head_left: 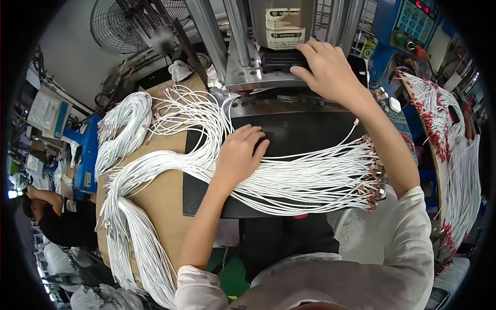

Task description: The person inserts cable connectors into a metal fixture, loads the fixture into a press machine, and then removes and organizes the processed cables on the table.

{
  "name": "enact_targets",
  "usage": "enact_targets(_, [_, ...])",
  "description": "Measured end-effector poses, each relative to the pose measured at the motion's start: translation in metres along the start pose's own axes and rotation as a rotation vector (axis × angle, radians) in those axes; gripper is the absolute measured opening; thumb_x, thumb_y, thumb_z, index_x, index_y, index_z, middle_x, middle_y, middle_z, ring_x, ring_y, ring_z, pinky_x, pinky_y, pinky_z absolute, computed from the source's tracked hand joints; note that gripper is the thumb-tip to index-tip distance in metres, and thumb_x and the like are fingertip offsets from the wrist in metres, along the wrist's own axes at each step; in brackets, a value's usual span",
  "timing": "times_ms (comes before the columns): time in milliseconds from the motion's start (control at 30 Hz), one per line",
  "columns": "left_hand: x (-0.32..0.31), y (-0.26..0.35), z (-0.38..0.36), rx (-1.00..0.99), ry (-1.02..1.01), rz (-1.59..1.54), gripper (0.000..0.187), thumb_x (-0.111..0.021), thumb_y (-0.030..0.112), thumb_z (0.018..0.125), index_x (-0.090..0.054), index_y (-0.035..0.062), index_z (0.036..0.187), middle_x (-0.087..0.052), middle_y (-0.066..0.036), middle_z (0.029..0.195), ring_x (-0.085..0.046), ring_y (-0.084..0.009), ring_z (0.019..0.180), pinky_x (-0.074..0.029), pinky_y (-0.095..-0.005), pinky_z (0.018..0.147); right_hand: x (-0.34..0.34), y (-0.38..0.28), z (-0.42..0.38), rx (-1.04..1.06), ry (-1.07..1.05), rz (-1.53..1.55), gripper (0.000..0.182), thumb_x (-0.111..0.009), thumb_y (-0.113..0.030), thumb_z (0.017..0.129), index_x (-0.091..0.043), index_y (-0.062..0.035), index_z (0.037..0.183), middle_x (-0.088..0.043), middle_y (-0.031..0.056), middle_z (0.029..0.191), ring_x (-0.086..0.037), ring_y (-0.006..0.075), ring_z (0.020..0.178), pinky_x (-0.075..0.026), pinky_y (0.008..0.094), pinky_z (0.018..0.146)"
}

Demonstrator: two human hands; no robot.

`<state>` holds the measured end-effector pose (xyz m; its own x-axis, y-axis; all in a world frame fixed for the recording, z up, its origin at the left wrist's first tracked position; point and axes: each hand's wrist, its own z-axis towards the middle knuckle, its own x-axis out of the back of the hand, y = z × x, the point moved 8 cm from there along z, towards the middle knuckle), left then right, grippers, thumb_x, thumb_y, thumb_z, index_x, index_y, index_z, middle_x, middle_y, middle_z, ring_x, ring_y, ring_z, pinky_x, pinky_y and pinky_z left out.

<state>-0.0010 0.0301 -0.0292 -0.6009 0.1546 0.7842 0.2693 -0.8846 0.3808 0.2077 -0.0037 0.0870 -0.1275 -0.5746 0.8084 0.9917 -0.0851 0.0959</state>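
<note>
My left hand (241, 153) lies on a thick bundle of white cables (305, 181), its fingers bent and apart at the bundle's upper edge. The cables spread over a black mat (305, 132), their reddish ends fanned out at the right. My right hand (326, 70) is raised at the machine, fingers spread, beside a black handle-like part (281, 62) under the block with warning labels (285, 37). One cable end (356, 122) stands apart, above the others. What lies under my right palm is hidden.
More white cables (124, 129) lie on the brown board (155, 199) at the left. Metal columns (237, 31) rise behind the metal press base. A blue control box (416, 26) stands back right, above a board with red-tipped cables (462, 175). Another person's arm (44, 199) shows far left.
</note>
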Motion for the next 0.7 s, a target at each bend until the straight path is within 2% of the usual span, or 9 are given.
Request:
enact_targets(33, [0.002,0.003,0.000,-0.017,0.010,0.019,0.022,-0.070,0.020,0.090,-0.073,0.0012,0.101,-0.071,-0.016,0.114,-0.064,-0.0353,0.115,-0.050,-0.0426,0.099,-0.004,0.005,0.003,-0.050,-0.036,0.021,0.046,-0.068,-0.034,0.091,-0.061,-0.0031,0.124,-0.066,0.0169,0.111,-0.059,0.0336,0.109,-0.041,0.0448,0.095])
enact_targets(133, [0.002,0.004,-0.002,-0.033,0.037,0.032,0.022,-0.070,0.021,0.089,-0.073,0.0014,0.100,-0.072,-0.015,0.111,-0.065,-0.0341,0.113,-0.050,-0.0423,0.097,-0.005,0.010,0.006,-0.120,-0.200,0.087,0.048,-0.071,-0.036,0.089,-0.061,-0.0048,0.124,-0.067,0.0170,0.109,-0.060,0.0319,0.108,-0.039,0.0437,0.095])
enact_targets(167, [0.001,0.003,-0.002,-0.032,0.047,0.035,0.022,-0.070,0.021,0.089,-0.073,0.0015,0.099,-0.072,-0.014,0.111,-0.065,-0.0338,0.112,-0.050,-0.0423,0.097,-0.007,0.012,0.005,-0.104,-0.137,0.087,0.048,-0.073,-0.037,0.085,-0.063,-0.0050,0.120,-0.070,0.0157,0.109,-0.062,0.0335,0.108,-0.040,0.0486,0.093])
enact_targets(267, [-0.003,-0.001,-0.003,-0.045,0.101,0.006,0.022,-0.070,0.020,0.087,-0.073,0.0004,0.096,-0.072,-0.014,0.109,-0.065,-0.0334,0.110,-0.050,-0.0422,0.096,-0.007,0.014,0.006,-0.072,-0.087,0.104,0.051,-0.073,-0.038,0.084,-0.062,-0.0058,0.122,-0.069,0.0159,0.111,-0.061,0.0355,0.111,-0.040,0.0473,0.094])
enact_targets(300, [0.000,0.000,-0.004,-0.078,0.115,-0.019,0.020,-0.071,0.019,0.085,-0.073,-0.0001,0.091,-0.072,-0.014,0.103,-0.066,-0.0325,0.104,-0.052,-0.0423,0.093,-0.007,0.014,0.007,-0.072,-0.100,0.111,0.050,-0.073,-0.038,0.084,-0.062,-0.0057,0.122,-0.069,0.0174,0.113,-0.062,0.0354,0.111,-0.041,0.0480,0.092])
enact_targets(367, [0.002,0.000,-0.004,-0.101,0.096,0.008,0.020,-0.068,0.021,0.083,-0.070,0.0020,0.081,-0.069,-0.011,0.091,-0.064,-0.0289,0.094,-0.052,-0.0418,0.085,-0.008,0.013,0.010,-0.046,-0.042,0.247,0.046,-0.074,-0.030,0.085,-0.063,-0.0021,0.120,-0.068,0.0198,0.114,-0.064,0.0376,0.108,-0.047,0.0460,0.091])
enact_targets(400, [-0.003,-0.003,-0.007,-0.060,0.104,0.018,0.021,-0.067,0.023,0.083,-0.069,0.0023,0.079,-0.068,-0.011,0.091,-0.064,-0.0282,0.095,-0.051,-0.0408,0.085,-0.013,0.020,0.008,-0.015,-0.015,0.228,0.048,-0.075,-0.027,0.085,-0.062,-0.0012,0.123,-0.068,0.0212,0.117,-0.064,0.0386,0.108,-0.048,0.0429,0.093])
enact_targets(533, [-0.004,-0.005,-0.011,0.013,0.076,0.049,0.024,-0.068,0.025,0.083,-0.072,0.0020,0.086,-0.068,-0.009,0.099,-0.062,-0.0259,0.101,-0.048,-0.0389,0.088,-0.035,0.042,0.007,-0.147,-0.095,0.238,0.043,-0.070,-0.023,0.093,-0.059,-0.0014,0.128,-0.066,0.0197,0.120,-0.062,0.0371,0.115,-0.046,0.0408,0.097])
enact_targets(700, [-0.004,-0.006,-0.013,0.023,0.062,0.051,0.025,-0.069,0.026,0.084,-0.072,0.0016,0.091,-0.069,-0.009,0.100,-0.061,-0.0254,0.105,-0.046,-0.0381,0.091,-0.038,0.054,0.001,-0.118,-0.012,0.265,0.041,-0.066,-0.024,0.097,-0.058,-0.0028,0.131,-0.063,0.0175,0.126,-0.059,0.0329,0.120,-0.044,0.0388,0.100])
